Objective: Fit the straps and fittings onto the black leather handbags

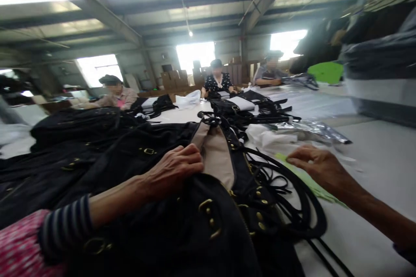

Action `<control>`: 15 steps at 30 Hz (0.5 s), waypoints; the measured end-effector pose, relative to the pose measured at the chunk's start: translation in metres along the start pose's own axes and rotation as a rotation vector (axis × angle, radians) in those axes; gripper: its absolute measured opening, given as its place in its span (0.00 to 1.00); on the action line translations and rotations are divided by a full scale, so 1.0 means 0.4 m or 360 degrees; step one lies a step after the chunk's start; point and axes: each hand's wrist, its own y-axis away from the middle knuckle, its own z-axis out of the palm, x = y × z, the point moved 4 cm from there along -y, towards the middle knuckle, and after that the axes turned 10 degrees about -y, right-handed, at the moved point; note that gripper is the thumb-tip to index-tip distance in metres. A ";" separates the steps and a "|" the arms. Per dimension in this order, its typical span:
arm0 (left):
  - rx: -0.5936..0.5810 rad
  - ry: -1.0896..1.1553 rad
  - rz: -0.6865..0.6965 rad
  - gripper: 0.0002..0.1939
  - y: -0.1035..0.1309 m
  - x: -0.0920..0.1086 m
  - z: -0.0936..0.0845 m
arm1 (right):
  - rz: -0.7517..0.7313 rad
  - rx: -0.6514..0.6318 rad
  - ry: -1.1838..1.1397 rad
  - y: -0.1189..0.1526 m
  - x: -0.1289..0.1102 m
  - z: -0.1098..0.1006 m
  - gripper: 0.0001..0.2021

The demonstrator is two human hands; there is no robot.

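Note:
A black bag (208,225) with gold-coloured buckles and studs lies in front of me, its zipped opening apart and beige lining (219,156) showing. My left hand (178,164) is closed on the black fabric at the left edge of the opening. To the right of the bag, my right hand (308,164) hangs above the table, thumb and fingertips drawn together; whether something small is between them I cannot make out. Black cord loops and straps (305,199) spread from the bag's right side. A light green sheet (320,190) lies below my right hand.
More black bags (81,127) are heaped at the left. Crumpled clear and white plastic (273,138) lies on the pale table (383,156). Three people (217,82) sit across it among black bags. A wrapped grey stack (383,78) and a bright green piece (325,72) are at the right.

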 end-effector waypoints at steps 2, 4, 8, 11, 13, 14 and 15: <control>-0.0024 0.0017 0.0026 0.06 0.007 -0.005 0.004 | 0.0071 -0.0147 -0.0233 -0.020 -0.081 0.069 0.14; -0.0022 0.0019 0.0052 0.03 0.004 -0.008 0.005 | 0.0172 -0.0336 -0.0489 -0.037 -0.167 0.156 0.13; -0.0026 -0.0002 0.0092 0.02 0.000 -0.010 -0.001 | 0.0376 -0.0663 -0.0911 -0.075 -0.275 0.341 0.10; -0.0006 -0.0009 0.0082 0.05 0.006 -0.010 -0.005 | 0.0445 -0.0758 -0.0922 -0.097 -0.285 0.430 0.11; 0.0004 -0.0006 0.0075 0.09 0.011 -0.009 -0.006 | 0.0498 -0.0780 -0.0838 -0.103 -0.279 0.455 0.12; 0.0005 -0.0006 0.0076 0.11 0.012 -0.009 -0.006 | 0.0510 -0.0784 -0.0796 -0.104 -0.277 0.459 0.12; -0.0002 -0.0008 0.0081 0.13 0.012 -0.008 -0.005 | 0.0509 -0.0789 -0.0764 -0.105 -0.278 0.460 0.13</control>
